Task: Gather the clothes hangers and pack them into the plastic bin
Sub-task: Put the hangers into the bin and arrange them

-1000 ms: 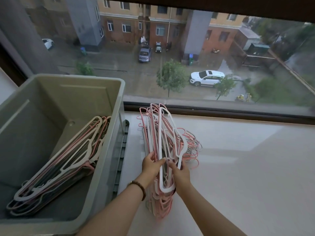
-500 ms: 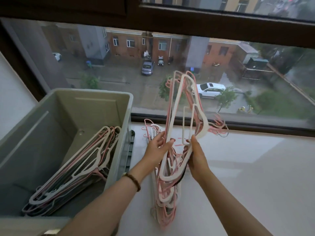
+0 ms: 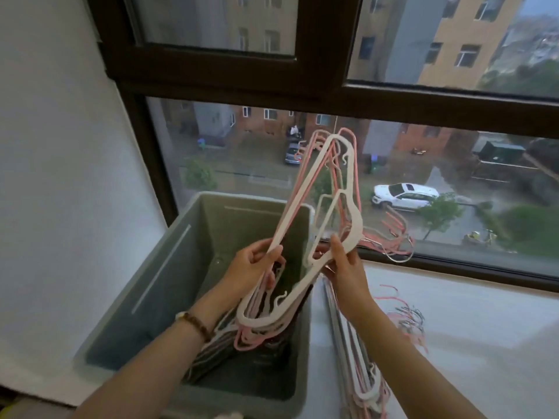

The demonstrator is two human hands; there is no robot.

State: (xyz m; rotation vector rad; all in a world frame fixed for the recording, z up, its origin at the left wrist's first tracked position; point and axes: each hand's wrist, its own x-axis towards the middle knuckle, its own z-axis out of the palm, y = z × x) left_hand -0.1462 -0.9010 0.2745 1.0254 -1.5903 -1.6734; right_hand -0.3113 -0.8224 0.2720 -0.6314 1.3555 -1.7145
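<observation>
**Head view.** A person holds a bundle of hangers (image 3: 298, 192), pink and white, tilted on end above the plastic bin (image 3: 187, 267). Its lower end dips inside the bin mouth, and its upper end stands in front of the window frame (image 3: 302, 74). The bin sits at the left end of the white bench (image 3: 469, 313), against the wall. A layer of packed hangers (image 3: 211, 343) already leans in its bottom. A further pile of loose hangers (image 3: 363, 382) lies on the bench just beside the bin's right wall, so the task appears partly done.

*Risks.* The hooks (image 3: 399, 249) fan out to the right of the bundle. As the bundle goes down they could snag the bin rim or the packed hangers, which would likely splay the stack. The bundle is many thin pieces held only at mid-length, so a slack hold might let single hangers slide out. The raised top end is close to the glass and might strike it.

*Grip.* The left hand (image 3: 251, 267), with a bead bracelet (image 3: 196, 323) at the wrist, has its fingers curled round the bundle's left bars. The right hand (image 3: 344, 267) clasps the right side near the necks, with the thumb laid over the white front hanger. Both hands are closed on the bundle, and neither touches the bin.
</observation>
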